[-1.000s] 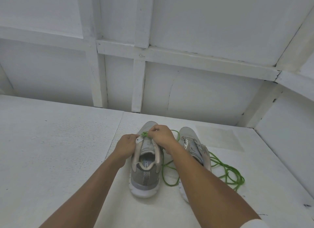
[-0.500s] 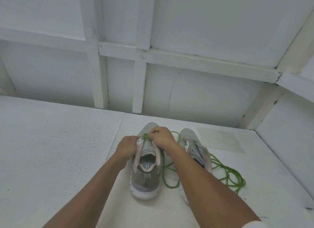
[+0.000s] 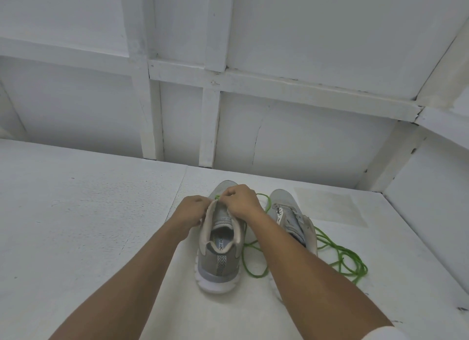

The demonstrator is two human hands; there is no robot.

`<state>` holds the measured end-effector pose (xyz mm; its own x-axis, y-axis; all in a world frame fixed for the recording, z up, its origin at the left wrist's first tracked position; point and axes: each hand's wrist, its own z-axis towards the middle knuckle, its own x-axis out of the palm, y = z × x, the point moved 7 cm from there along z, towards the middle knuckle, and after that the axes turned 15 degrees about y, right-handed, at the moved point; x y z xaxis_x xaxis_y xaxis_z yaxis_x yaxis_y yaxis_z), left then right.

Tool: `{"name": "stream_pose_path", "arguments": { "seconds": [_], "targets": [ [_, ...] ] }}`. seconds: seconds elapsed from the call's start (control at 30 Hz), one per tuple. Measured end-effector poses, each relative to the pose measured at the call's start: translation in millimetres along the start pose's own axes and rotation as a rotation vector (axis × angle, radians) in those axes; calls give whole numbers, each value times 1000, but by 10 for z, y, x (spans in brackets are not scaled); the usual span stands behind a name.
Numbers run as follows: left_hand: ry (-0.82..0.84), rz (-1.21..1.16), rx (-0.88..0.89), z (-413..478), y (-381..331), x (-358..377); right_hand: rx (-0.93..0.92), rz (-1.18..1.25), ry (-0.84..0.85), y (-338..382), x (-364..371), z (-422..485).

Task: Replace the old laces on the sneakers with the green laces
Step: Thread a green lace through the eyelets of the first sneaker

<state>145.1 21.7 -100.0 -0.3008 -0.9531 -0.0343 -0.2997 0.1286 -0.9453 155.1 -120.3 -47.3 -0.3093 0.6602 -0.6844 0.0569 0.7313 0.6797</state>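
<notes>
Two grey sneakers stand side by side on the white surface, heels toward me. My left hand (image 3: 192,211) grips the left edge of the left sneaker (image 3: 218,258) at its eyelets. My right hand (image 3: 242,202) pinches a green lace (image 3: 217,197) over the same shoe's tongue, where a short green piece shows between the two hands. The rest of that lace loops down on the surface between the shoes (image 3: 250,266). The right sneaker (image 3: 291,219) stands unlaced, partly behind my right forearm. A second tangle of green lace (image 3: 349,262) lies to its right.
The white work surface (image 3: 88,225) stretches wide to the left. A white panelled wall (image 3: 279,141) rises just behind the shoes, and a side wall (image 3: 431,200) closes the right. A faint rectangular patch (image 3: 327,205) marks the surface behind the right sneaker.
Both hands stay at the left sneaker's eyelets, with only small finger shifts on the green lace. The shoes and loose laces have not moved.
</notes>
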Motion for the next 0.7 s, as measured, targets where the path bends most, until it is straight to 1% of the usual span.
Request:
{"name": "stream_pose_path", "arguments": {
  "seconds": [0.07,0.13,0.2,0.23,0.27,0.33,0.37,0.4,0.43,0.47,0.5,0.53,0.6,0.63,0.67,0.7],
  "targets": [
    [-20,-11,29,36,-4,-15,21,-69,2,29,-29,-31],
    [-74,-77,85,36,-57,-74,38,-174,-51,71,-87,-148],
    [-134,-286,187,35,-167,-266,11,-216,-174,99,-145,-383],
    [-164,-445,240,46,-236,-437,-9,-192,-231,85,-149,-534],
    [-208,-622,280,52,-312,-672,-20,-151,-258,49,-116,-677],
    [-278,-965,403,17,-576,-1216,-4,-43,-239,-89,31,-872],
    [-309,-1053,480,-30,-752,-1454,3,5,-231,-165,100,-924],
    [-350,-1042,529,-96,-919,-1621,-1,47,-240,-230,144,-954],
    [-388,-965,548,-159,-1062,-1690,-9,85,-258,-271,159,-965],
    [-417,-829,541,-183,-1136,-1677,-18,112,-267,-291,163,-960],
    [-411,-637,508,-186,-1175,-1542,-25,124,-265,-292,167,-950],
    [-352,-397,448,-137,-1131,-1320,-31,118,-261,-283,170,-944],
    [-62,133,272,-14,-832,-625,-40,93,-266,-273,175,-935],
    [58,409,168,29,-595,-319,-41,90,-273,-273,179,-935],
    [96,659,114,41,-420,-116,-42,90,-280,-274,177,-936],
    [85,837,94,32,-330,-14,-42,90,-284,-279,178,-939]
  ]
}}
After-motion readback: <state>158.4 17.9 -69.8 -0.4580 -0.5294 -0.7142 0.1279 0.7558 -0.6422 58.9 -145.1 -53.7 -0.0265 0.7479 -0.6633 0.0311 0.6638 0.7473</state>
